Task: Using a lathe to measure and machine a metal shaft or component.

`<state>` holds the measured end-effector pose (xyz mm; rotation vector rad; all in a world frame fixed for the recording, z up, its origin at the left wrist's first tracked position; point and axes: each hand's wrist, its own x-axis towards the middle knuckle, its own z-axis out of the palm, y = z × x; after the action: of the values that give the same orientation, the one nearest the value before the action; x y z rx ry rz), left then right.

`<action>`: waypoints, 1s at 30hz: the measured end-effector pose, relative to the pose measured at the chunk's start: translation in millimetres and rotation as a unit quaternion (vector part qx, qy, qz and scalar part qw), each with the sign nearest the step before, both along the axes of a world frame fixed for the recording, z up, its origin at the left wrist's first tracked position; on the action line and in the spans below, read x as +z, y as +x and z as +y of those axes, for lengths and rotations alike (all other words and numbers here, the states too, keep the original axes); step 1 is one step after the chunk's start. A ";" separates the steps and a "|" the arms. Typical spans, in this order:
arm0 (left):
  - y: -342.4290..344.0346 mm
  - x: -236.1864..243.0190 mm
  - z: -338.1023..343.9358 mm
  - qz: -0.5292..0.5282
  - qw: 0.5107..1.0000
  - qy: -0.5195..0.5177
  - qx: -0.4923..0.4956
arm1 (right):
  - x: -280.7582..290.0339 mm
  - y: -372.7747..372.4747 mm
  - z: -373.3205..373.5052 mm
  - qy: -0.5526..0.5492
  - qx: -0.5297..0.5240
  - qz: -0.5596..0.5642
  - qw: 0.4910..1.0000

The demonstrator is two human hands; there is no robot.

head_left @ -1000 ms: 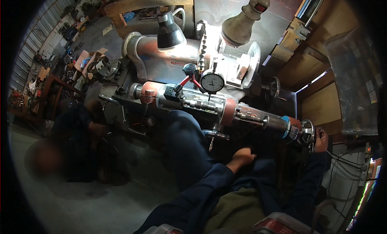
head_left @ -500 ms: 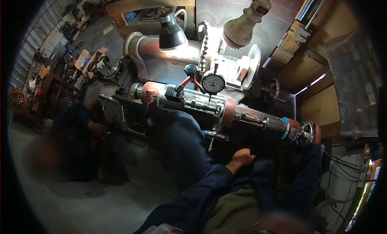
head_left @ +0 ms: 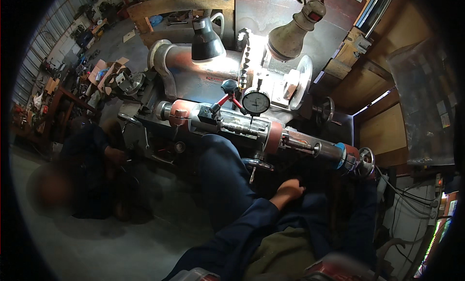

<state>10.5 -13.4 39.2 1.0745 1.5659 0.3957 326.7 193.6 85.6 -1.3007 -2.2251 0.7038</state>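
Observation:
On the right end of a long machine bed (head_left: 329, 154), my right hand (head_left: 371, 174) is at the lower right rim of a chrome handwheel (head_left: 366, 160); the fingers are partly hidden by it. My left hand (head_left: 289, 189) rests by my thigh with fingers curled; what they hold, if anything, is hidden. A round dial gauge (head_left: 255, 102) hangs from a red and black jointed arm (head_left: 224, 100), its tip down at a shiny metal shaft (head_left: 244, 126). The shaft lies between two red collars, the left one (head_left: 179, 113) and the right one (head_left: 274, 137).
A black lamp (head_left: 206, 39) and a beige lamp (head_left: 295, 31) light the machine. A second handwheel (head_left: 257, 163) juts out near my left knee. Another person (head_left: 89, 155) crouches at the left. Cables (head_left: 404, 191) hang at the right; parts and boxes (head_left: 109, 70) clutter the far left floor.
My right hand has moved from the handwheel's right side down to its lower rim, and the forearm has shifted left. My left hand stays in place. The view has shifted slightly.

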 end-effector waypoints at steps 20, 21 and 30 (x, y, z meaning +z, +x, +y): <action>0.4 2.3 0.4 0.002 1.000 0.001 0.004 | 17.2 36.7 -47.5 -0.081 -0.115 0.007 0.990; 0.0 3.3 1.1 0.009 1.000 -0.001 0.005 | 21.1 36.7 -49.7 -0.090 -0.072 0.052 0.992; 1.9 -3.3 0.9 0.012 1.000 0.002 -0.007 | 40.8 26.6 -48.6 -0.134 -0.093 0.191 0.968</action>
<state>12.4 -12.5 36.0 1.0960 1.5790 0.3779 353.3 145.1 126.3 -1.3425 -1.7216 1.1061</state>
